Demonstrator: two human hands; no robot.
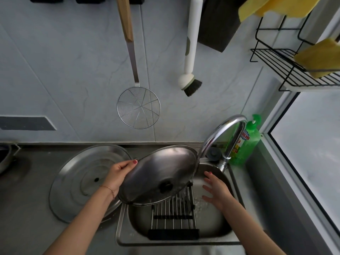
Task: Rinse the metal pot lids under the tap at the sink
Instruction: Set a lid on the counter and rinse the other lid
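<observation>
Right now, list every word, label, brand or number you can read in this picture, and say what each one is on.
"品用": white characters on the blue band of the label on the green dish soap bottle behind the tap.
The rest of that label, in red and yellow, is too small and blurred to read.
No readable text shows on the held lid, the large lid or the sink.

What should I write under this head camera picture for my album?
Left hand holds a metal lid tilted over the sink by the tap; right hand open beside it.
</observation>
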